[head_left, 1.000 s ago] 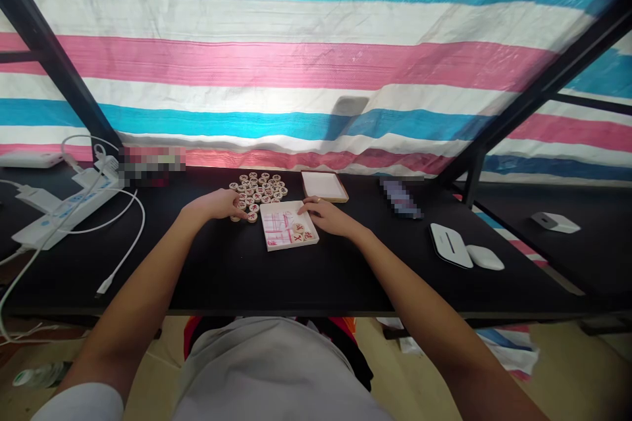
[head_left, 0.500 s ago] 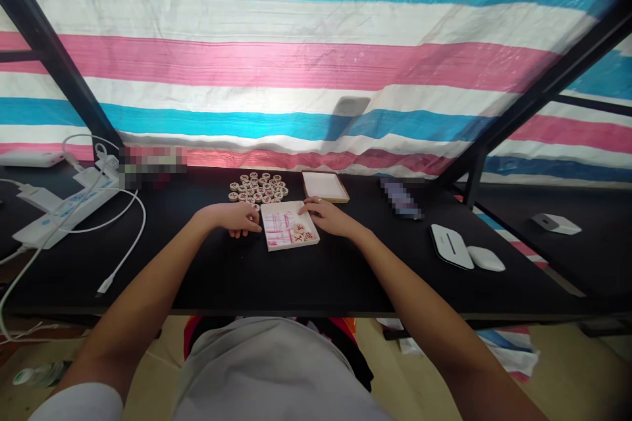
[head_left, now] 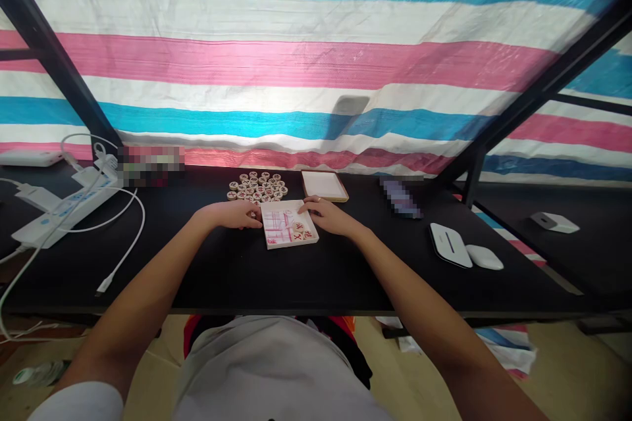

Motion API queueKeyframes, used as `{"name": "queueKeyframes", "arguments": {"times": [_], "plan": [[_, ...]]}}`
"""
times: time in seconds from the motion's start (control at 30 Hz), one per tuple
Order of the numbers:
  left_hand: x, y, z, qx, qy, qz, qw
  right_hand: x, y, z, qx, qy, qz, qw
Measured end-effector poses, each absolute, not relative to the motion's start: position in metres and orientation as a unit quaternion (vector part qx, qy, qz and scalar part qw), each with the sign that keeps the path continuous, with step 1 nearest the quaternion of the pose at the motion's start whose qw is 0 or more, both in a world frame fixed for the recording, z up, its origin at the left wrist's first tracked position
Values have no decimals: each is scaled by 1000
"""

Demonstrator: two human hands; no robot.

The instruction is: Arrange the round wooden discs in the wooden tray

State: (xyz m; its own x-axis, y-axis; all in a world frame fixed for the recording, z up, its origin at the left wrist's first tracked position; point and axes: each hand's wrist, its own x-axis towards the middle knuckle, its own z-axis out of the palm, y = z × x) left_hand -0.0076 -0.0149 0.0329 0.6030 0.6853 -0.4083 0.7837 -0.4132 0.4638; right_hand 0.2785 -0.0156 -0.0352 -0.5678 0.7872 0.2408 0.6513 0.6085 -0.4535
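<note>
A shallow white box lid with red grid lines and red characters printed on its top is between my hands over the black table. My right hand holds the lid's right edge, its fingertips lying on the upper right corner. My left hand is closed at the lid's left edge, thumb and forefinger against it. One round piece shows by the left fingers; whether they touch it I cannot tell. Behind the lid, several round Chinese chess pieces form a loose cluster. The open box tray rests behind my right hand.
White power strip and loose charging cables lie on the left. To the right are a blurred phone-like object, a flat white device and a rounded white case. A striped tarp hangs behind the table.
My left hand has opened its curled fingers somewhat and now meets the lid's left edge. The lid and my right hand are nearly where they were.
</note>
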Motion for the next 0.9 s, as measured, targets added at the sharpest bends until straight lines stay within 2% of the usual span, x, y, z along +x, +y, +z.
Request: {"name": "queueKeyframes", "arguments": {"times": [0.2, 0.9], "plan": [[-9, -13, 34, 850, 450, -73, 263, 279, -15, -36, -413, -872, 160, 208], [-13, -9, 33, 857, 470, -79, 198, 279, -15, -36, -416, -871, 163, 205]]}}
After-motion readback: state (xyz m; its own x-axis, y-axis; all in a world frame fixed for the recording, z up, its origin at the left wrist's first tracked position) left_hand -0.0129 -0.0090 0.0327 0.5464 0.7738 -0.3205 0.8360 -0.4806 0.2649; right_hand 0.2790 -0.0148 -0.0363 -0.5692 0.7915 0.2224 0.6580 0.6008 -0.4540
